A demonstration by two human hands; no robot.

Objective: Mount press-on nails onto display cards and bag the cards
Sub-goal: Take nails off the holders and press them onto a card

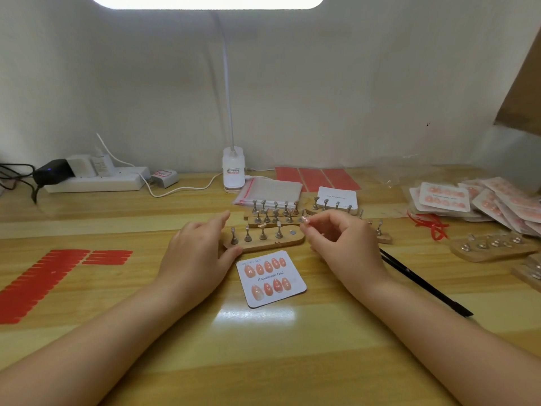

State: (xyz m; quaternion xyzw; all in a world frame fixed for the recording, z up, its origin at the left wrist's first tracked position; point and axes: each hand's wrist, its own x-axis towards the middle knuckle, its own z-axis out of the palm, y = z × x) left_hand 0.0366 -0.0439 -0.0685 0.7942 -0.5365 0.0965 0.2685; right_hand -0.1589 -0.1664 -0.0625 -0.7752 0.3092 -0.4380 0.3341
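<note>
My right hand (336, 238) hovers above the table with its fingers curled, thumb and forefinger pinching a small pale pink press-on nail (305, 219) just past the right end of the nearest wooden stand; the nail is too small for me to tell which way its tip points. My left hand (194, 253) rests on the left end of that long rounded wooden stand with metal pegs (263, 240), thumb against its near edge and fingers lying fairly straight along its far side. The stand's long axis runs left to right across me; four pegs stand upright on it and a bare round metal disc sits near its right end.

Just in front of the stand, between my wrists, lies the white rounded display card printed "Handmade Nail" (270, 278), turned slightly clockwise, with five pink nails in its upper row and four in the lower, tips pointing away from me.

Behind the stand are more peg stands (275, 216), a stack of clear bags with red strips (269, 190) and a blank white card (336, 196). A pile of bagged nail cards (474, 200) sits far right, a black thin tool (424, 284) lies diagonally beside my right forearm, and red adhesive tab sheets (44, 279) spread on my left. A white clip lamp (233, 168) stands at the back.
</note>
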